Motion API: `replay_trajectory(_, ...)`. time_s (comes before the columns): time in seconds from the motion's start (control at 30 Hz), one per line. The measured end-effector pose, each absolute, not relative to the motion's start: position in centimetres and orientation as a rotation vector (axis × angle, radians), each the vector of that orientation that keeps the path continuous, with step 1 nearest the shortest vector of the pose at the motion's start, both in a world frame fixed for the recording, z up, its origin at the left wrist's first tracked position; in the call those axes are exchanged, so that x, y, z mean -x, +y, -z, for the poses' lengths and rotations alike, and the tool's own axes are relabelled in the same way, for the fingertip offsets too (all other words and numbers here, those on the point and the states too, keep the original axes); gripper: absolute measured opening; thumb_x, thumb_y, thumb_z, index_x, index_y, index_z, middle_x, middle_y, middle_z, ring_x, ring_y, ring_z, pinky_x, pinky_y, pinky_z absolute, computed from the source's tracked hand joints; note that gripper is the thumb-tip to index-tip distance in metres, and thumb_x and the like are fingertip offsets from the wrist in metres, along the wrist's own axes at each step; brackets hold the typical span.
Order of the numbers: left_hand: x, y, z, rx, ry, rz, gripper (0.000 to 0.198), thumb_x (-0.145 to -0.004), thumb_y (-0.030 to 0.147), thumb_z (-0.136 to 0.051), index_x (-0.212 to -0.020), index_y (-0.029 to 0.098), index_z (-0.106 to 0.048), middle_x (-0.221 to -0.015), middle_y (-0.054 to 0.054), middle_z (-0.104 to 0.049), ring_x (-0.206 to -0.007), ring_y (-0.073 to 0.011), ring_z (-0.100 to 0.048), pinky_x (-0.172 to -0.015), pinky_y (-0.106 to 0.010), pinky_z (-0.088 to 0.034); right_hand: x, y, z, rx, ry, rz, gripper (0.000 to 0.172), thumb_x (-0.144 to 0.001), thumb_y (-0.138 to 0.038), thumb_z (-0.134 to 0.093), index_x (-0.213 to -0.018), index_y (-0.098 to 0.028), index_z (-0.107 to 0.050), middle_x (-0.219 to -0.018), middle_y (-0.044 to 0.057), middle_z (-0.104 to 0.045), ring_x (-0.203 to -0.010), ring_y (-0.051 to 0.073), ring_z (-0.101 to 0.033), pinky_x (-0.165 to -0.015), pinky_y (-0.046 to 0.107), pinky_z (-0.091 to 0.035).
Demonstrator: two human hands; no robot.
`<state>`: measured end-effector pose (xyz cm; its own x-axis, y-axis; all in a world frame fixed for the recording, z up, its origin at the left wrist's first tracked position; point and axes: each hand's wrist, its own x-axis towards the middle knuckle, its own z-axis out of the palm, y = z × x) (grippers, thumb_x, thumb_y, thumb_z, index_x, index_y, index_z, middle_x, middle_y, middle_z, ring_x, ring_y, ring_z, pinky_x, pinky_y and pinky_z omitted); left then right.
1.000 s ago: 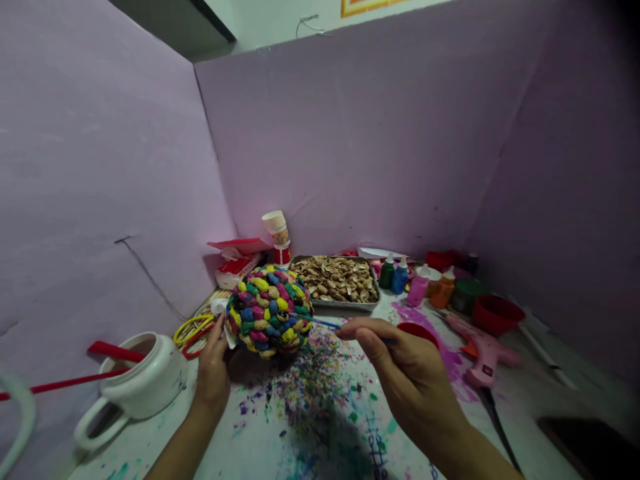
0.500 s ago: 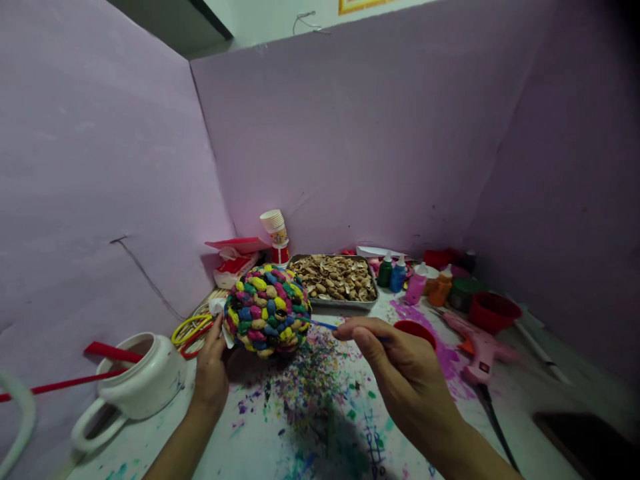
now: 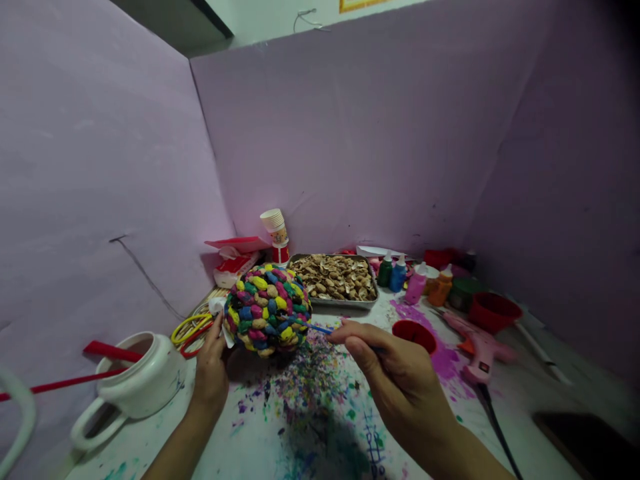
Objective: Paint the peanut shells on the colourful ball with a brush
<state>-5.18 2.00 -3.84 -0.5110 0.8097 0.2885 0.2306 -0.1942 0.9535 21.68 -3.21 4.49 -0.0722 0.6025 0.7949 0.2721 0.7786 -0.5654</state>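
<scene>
A ball covered in shells painted blue, yellow, pink and green is held above the paint-spattered table. My left hand grips it from the left side, by a white piece at its edge. My right hand pinches a thin blue paintbrush, and the brush tip touches the ball's lower right side. A small red cup stands just beyond my right hand.
A metal tray of plain shells sits at the back, with several paint bottles to its right. A pink glue gun and red bowl lie right. A white jug stands left, near coloured rings.
My right hand has shifted slightly left and nearer the ball, keeping the brush tip on it. The ball and my left hand have barely moved.
</scene>
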Motion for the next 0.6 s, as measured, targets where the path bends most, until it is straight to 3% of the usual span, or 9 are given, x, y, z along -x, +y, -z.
replay_trajectory(0.17, 5.5, 1.9, 3.9, -1.248, 1.634, -1.731, 0.048, -0.084, 0.032, -0.046, -0.127, 0.022, -0.064, -0.143, -0.006, -0.056, -0.144, -0.0245, -0.034, -0.119, -0.042, -0.023, -21.9, -3.2, -4.8, 0.750, -1.644, -0.271, 0.017, -0.093, -0.016, -0.055, -0.085, -0.019, -0.070, -0.074, 0.000, -0.076, -0.065, 0.010, -0.072, -0.060, 0.014, -0.054)
replay_trajectory(0.43, 5.3, 1.4, 2.8, -1.361, 1.714, -1.710, 0.039, -0.076, 0.028, -0.048, -0.105, 0.020, -0.074, -0.133, -0.006, -0.064, -0.140, -0.0252, -0.040, -0.118, -0.042, -0.026, -21.7, -3.2, -4.8, 0.727, -1.646, -0.284, 0.018, -0.093, -0.017, -0.054, -0.086, -0.018, -0.070, -0.074, 0.001, -0.076, -0.066, 0.011, -0.072, -0.059, 0.015, -0.055)
replay_trajectory(0.6, 5.0, 1.7, 2.9, -1.264, 1.693, -1.745, 0.042, -0.079, 0.031, -0.046, -0.110, 0.019, -0.072, -0.134, -0.007, -0.063, -0.140, -0.0236, -0.042, -0.117, -0.040, -0.029, -21.9, -3.3, -5.0, 0.783, -1.640, -0.251, 0.020, -0.094, -0.018, -0.054, -0.082, -0.019, -0.070, -0.072, 0.001, -0.076, -0.065, 0.012, -0.073, -0.057, 0.017, -0.054)
